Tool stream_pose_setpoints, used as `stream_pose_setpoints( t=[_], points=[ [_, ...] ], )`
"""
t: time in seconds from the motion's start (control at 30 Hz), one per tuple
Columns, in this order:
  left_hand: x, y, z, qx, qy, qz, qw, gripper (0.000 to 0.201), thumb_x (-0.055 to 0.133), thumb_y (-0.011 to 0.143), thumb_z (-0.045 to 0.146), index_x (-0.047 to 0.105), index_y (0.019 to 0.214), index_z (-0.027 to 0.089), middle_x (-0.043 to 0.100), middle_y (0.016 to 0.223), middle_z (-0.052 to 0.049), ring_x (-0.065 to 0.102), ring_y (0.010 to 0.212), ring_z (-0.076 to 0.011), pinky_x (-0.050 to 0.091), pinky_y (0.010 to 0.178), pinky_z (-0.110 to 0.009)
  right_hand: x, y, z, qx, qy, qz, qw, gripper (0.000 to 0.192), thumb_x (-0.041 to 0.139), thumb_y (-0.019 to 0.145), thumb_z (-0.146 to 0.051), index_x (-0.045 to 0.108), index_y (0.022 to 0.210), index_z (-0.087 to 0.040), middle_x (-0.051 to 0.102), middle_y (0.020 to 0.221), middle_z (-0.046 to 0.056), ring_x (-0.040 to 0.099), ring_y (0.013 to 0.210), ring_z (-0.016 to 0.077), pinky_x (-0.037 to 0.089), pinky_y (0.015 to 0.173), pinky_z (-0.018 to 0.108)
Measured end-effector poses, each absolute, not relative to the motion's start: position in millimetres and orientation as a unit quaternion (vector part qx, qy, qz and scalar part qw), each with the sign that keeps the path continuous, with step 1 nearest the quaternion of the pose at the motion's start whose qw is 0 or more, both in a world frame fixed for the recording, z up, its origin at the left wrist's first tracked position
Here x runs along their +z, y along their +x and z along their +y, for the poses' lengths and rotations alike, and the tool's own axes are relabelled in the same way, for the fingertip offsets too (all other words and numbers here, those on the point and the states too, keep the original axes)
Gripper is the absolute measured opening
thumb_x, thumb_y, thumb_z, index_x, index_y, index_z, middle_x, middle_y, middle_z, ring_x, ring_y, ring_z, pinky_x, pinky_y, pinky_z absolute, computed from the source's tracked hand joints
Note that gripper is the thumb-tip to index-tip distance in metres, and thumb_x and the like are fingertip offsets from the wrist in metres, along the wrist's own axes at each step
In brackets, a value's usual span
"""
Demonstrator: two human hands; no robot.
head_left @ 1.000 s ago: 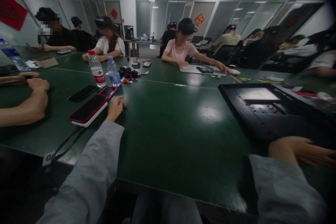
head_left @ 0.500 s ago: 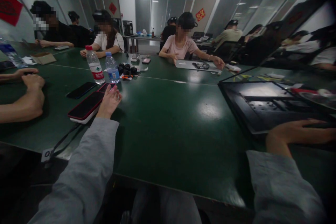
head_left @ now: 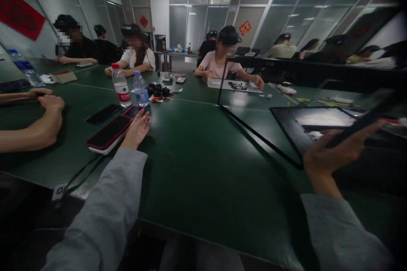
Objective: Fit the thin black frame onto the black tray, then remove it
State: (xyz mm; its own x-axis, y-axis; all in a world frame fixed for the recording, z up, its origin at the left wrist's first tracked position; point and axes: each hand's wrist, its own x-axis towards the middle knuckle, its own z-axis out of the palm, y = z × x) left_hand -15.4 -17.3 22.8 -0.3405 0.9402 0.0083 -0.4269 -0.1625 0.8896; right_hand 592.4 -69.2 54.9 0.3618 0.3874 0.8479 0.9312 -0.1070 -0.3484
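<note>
Right hand [head_left: 330, 152] closed around a thin black frame [head_left: 254, 133], tilted up off the green counter [head_left: 203, 165]. Left hand [head_left: 137, 129] open, flat on counter, touching a red-cased phone [head_left: 110, 133]. Two water bottles [head_left: 121, 89] behind the phone. Black tray [head_left: 305, 129] right of the frame.

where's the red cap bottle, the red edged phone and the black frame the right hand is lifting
red cap bottle [head_left: 121, 87], head view, on its label
red edged phone [head_left: 110, 131], head view, on its dark screen
black frame [head_left: 254, 133], head view, on its lower edge
</note>
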Motion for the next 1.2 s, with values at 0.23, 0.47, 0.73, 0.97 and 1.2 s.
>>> stream_pose_setpoints(
  t=[0.23,0.47,0.73,0.97,1.2],
  points=[
    [23.6,-2.5,-12.0,0.645,0.382,0.506,0.426,0.048,0.079,0.09,0.032,0.067,0.136,0.029,0.068,0.146,-0.01,0.068,0.125,-0.021,0.056,0.092,-0.029,56.7,560.6,-64.1,-0.181,-0.641,-0.513,0.542,0.079,0.031,0.103,-0.032,0.006,0.172,0.0,0.073,0.111,0.02,0.072,0.097,0.0278,0.055,0.104,0.049],
    [21.0,15.5,-14.4,0.603,0.454,0.504,0.42,0.055,0.088,0.083,0.031,0.068,0.133,0.025,0.072,0.136,-0.012,0.068,0.126,-0.0242,0.054,0.101,-0.031,47.4,546.7,-59.0,-0.115,-0.645,-0.532,0.536,0.074,0.044,0.105,-0.039,0.025,0.172,-0.015,0.075,0.105,0.012,0.071,0.097,0.0263,0.053,0.104,0.046],
    [22.2,20.5,-22.4,0.558,0.433,0.543,0.455,0.039,0.085,0.083,0.043,0.073,0.107,0.015,0.068,0.071,-0.001,0.055,0.051,-0.0089,0.039,0.048,-0.02,12.5,556.0,-29.1,0.019,-0.672,-0.587,0.451,0.081,0.066,0.084,-0.036,0.044,0.158,-0.01,0.071,0.096,0.007,0.068,0.088,0.0252,0.055,0.096,0.044],
    [18.2,11.5,-18.4,0.54,0.432,0.614,0.38,0.024,0.078,0.08,0.036,0.064,0.084,0.017,0.063,0.068,0.001,0.046,0.048,-0.0085,0.034,0.048,-0.021,-22.3,552.3,-10.0,0.138,-0.638,-0.638,0.409,0.054,0.056,0.077,-0.022,0.065,0.13,-0.014,0.075,0.107,0.014,0.07,0.105,0.029,0.054,0.105,0.048],
    [12.5,0.5,-21.4,0.32,0.586,0.741,0.064,0.033,0.057,0.096,0.038,0.079,0.108,0.018,0.077,0.103,-0.014,0.069,0.101,-0.03,0.052,0.089,-0.038,-37.2,562.3,3.4,0.057,-0.651,-0.669,0.355,0.051,0.051,0.077,-0.021,0.073,0.123,-0.016,0.075,0.112,0.017,0.068,0.109,0.0336,0.048,0.111,0.056]
  ],
)
